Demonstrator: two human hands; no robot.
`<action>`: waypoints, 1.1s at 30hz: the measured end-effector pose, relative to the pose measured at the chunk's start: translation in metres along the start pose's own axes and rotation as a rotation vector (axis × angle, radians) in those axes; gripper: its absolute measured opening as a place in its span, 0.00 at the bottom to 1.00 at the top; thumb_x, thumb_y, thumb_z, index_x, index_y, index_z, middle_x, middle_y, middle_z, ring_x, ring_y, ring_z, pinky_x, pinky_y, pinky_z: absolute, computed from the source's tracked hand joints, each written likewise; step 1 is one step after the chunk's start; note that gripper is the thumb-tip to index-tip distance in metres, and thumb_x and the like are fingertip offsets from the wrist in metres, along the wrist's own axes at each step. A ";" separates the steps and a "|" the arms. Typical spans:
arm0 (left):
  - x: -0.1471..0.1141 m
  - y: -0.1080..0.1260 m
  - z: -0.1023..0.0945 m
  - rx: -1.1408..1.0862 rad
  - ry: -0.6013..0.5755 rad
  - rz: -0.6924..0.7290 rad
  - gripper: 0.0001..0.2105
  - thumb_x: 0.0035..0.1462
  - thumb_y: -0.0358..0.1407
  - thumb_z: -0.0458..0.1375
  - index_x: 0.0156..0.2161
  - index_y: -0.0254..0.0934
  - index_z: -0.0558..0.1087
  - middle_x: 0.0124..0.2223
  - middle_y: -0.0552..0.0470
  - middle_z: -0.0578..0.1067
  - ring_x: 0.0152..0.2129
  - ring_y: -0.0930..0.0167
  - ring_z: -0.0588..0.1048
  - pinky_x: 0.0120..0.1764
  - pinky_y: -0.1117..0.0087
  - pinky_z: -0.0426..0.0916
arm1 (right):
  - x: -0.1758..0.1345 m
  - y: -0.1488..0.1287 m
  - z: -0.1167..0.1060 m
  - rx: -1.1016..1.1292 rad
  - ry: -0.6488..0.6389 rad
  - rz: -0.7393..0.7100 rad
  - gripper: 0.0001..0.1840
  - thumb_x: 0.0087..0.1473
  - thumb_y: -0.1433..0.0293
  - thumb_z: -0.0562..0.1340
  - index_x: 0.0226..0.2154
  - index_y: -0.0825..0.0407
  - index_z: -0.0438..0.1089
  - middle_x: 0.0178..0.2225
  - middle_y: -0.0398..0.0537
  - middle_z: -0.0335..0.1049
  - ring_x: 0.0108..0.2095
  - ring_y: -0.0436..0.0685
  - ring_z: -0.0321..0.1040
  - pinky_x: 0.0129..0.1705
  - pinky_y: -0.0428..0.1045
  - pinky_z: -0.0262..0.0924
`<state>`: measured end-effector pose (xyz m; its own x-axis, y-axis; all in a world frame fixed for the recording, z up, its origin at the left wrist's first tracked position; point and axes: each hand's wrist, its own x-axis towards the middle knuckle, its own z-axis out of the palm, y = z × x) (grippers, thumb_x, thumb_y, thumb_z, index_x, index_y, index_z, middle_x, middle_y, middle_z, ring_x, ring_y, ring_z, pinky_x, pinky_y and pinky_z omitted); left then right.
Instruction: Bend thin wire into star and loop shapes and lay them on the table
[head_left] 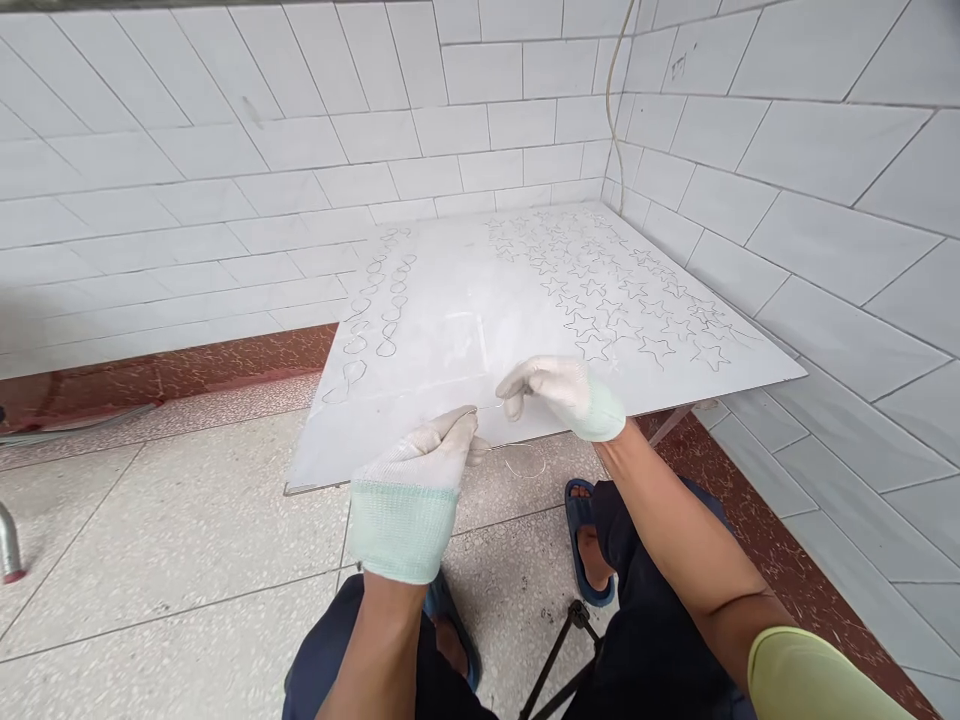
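Observation:
White gloves with pale green cuffs cover both hands. My left hand (pixel 431 450) is closed, its thumb and fingers pinched on a thin wire. A rounded loop of this wire (pixel 526 472) hangs to the right of that hand, past the table's front edge. My right hand (pixel 546 388) pinches the other end of the wire, a short straight stretch of which runs between the two hands. Both hands are above the front edge of the white table (pixel 450 290). Wire stars (pixel 594 348) lie in rows beyond my right hand. Looped wire shapes (pixel 386 347) lie in two columns at the left.
White tiled walls (pixel 825 190) meet in a corner behind and to the right of the table. A cable (pixel 611 110) hangs down in that corner. Between my slippered feet stands a black tripod leg (pixel 555 660). A metal tube end (pixel 10 545) shows at far left.

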<state>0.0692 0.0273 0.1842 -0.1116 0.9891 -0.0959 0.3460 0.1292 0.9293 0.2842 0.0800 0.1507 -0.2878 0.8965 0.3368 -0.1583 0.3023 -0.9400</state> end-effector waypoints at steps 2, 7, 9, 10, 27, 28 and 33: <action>0.000 0.000 0.000 0.016 0.024 -0.011 0.22 0.60 0.53 0.65 0.47 0.38 0.88 0.38 0.48 0.88 0.32 0.64 0.85 0.33 0.68 0.75 | -0.002 -0.006 0.002 -0.059 -0.064 0.060 0.22 0.64 0.51 0.68 0.38 0.53 0.84 0.31 0.47 0.83 0.36 0.56 0.80 0.46 0.54 0.75; 0.003 0.002 0.001 0.035 0.031 -0.031 0.22 0.60 0.52 0.64 0.49 0.38 0.88 0.36 0.48 0.88 0.29 0.63 0.84 0.33 0.67 0.75 | -0.004 -0.009 0.012 -0.237 -0.135 0.229 0.10 0.60 0.62 0.69 0.37 0.51 0.84 0.33 0.44 0.84 0.37 0.55 0.81 0.42 0.49 0.73; 0.004 0.001 0.002 0.014 0.008 -0.030 0.22 0.59 0.52 0.65 0.49 0.38 0.88 0.38 0.48 0.88 0.25 0.65 0.83 0.31 0.67 0.74 | -0.002 -0.007 0.016 -0.241 -0.097 0.242 0.09 0.60 0.63 0.68 0.35 0.50 0.83 0.33 0.44 0.84 0.36 0.54 0.81 0.41 0.48 0.73; 0.005 0.001 0.003 0.007 -0.009 -0.034 0.22 0.59 0.52 0.64 0.49 0.38 0.88 0.38 0.48 0.88 0.24 0.66 0.82 0.30 0.67 0.73 | -0.001 -0.006 0.017 -0.228 -0.067 0.237 0.10 0.60 0.63 0.68 0.34 0.50 0.83 0.34 0.44 0.84 0.36 0.53 0.81 0.42 0.48 0.73; 0.014 0.001 0.010 0.052 -0.037 0.008 0.19 0.60 0.49 0.63 0.46 0.40 0.88 0.36 0.48 0.87 0.28 0.63 0.85 0.33 0.67 0.77 | 0.009 -0.006 0.023 -0.381 0.131 0.273 0.13 0.58 0.65 0.68 0.22 0.49 0.77 0.26 0.42 0.80 0.32 0.53 0.76 0.40 0.49 0.68; 0.014 -0.001 0.010 0.069 -0.020 0.017 0.18 0.61 0.49 0.63 0.47 0.41 0.88 0.36 0.48 0.88 0.29 0.63 0.86 0.33 0.67 0.77 | 0.009 -0.006 0.024 -0.391 0.137 0.272 0.13 0.57 0.66 0.68 0.22 0.48 0.76 0.26 0.41 0.79 0.32 0.53 0.76 0.39 0.49 0.67; 0.016 -0.014 0.014 0.143 0.087 0.101 0.17 0.63 0.48 0.62 0.49 0.46 0.88 0.43 0.50 0.88 0.34 0.62 0.87 0.34 0.68 0.77 | 0.004 -0.001 0.030 -0.358 0.156 0.230 0.13 0.56 0.67 0.67 0.22 0.48 0.74 0.25 0.41 0.78 0.30 0.52 0.74 0.38 0.49 0.66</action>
<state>0.0760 0.0426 0.1650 -0.1478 0.9885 0.0325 0.4881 0.0443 0.8717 0.2551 0.0738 0.1545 -0.1267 0.9833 0.1303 0.2375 0.1576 -0.9585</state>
